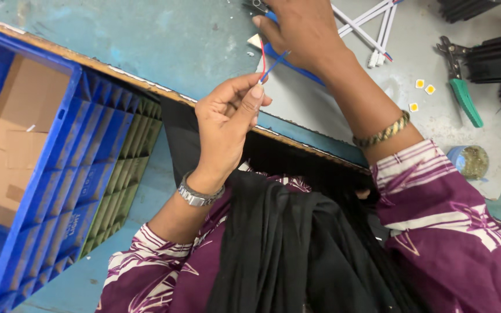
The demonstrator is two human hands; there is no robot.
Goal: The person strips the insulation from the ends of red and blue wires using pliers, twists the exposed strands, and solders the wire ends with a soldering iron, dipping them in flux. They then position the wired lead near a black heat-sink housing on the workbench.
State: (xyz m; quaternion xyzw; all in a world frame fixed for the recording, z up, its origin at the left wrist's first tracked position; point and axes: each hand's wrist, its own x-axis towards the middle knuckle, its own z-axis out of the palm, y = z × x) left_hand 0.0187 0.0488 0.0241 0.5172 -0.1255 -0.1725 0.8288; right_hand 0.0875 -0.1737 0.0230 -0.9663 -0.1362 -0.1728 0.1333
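A thin pair of wires (269, 65), one red and one blue, runs between the two hands above the worn blue-green table (163, 40). The left hand (227, 119) pinches the lower end between thumb and forefinger, the other fingers curled loosely. The right hand (300, 32) is closed around the upper end, knuckles up, near a blue-handled tool (297, 68) lying on a grey mat (401, 124). On the mat lie white strips (366, 23), small yellow chips (425, 88), green-handled pliers (462, 87) and black finned metal blocks (497, 58). A ribbed blue plastic crate (59, 191) holding cardboard stands left.
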